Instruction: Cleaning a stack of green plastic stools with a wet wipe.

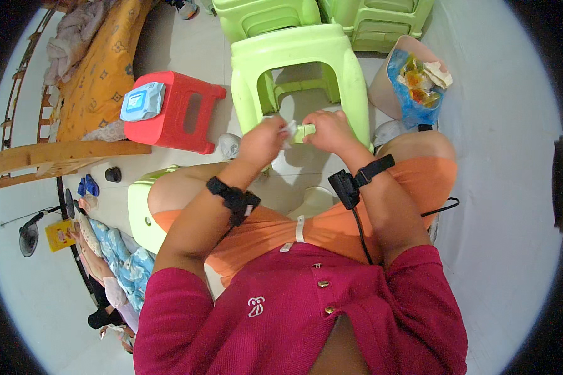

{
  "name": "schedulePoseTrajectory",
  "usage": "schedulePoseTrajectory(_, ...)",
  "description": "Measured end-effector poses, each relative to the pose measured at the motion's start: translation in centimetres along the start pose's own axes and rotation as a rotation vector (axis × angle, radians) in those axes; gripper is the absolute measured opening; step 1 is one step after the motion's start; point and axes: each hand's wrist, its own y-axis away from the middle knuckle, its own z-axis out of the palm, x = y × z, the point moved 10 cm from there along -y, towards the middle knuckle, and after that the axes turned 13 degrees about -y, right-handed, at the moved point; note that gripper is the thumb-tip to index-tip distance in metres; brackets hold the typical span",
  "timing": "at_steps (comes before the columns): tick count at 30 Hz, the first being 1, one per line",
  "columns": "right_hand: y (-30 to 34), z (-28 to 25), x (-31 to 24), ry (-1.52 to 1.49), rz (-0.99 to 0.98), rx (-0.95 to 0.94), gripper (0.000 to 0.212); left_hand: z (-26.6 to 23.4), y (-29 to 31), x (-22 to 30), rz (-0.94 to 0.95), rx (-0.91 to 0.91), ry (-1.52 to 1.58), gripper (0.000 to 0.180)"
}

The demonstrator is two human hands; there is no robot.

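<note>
A light green plastic stool [294, 49] is in front of my knees, its open frame facing me. My right hand [331, 131] is closed around the stool's low crossbar [305, 130], near its right end. In my left hand [264, 142], the fingers are closed on a crumpled white wipe [289, 132], which is against or right beside the same crossbar. The gap between my two hands is small. Part of the bar is hidden behind the fingers and the wipe.
A red stool [162, 112] at the left carries a wipes pack [142, 101]. At the right is a bin [385, 94] with a blue bag and waste. More green stools [266, 17] stand behind. A wooden bed frame [62, 154] is at far left. A cable [361, 234] hangs from my right wrist strap.
</note>
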Motion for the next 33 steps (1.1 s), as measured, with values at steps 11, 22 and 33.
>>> schedulePoseTrajectory(11,-0.7,0.8,1.4,0.077,0.129,-0.018,0.031,0.5,-1.2,4.3,0.041,0.045,-0.121,0.018)
schedulePoseTrajectory(22,-0.4,0.7,0.7,-0.029,0.099,0.002,0.035,-0.7,2.1,-6.0,-0.214,-0.043,-0.075,0.023)
schedulePoseTrajectory(33,-0.4,-0.1,0.5,-0.006,0.080,0.107,0.030,-1.5,-0.5,1.2,0.129,0.150,-0.026,0.021)
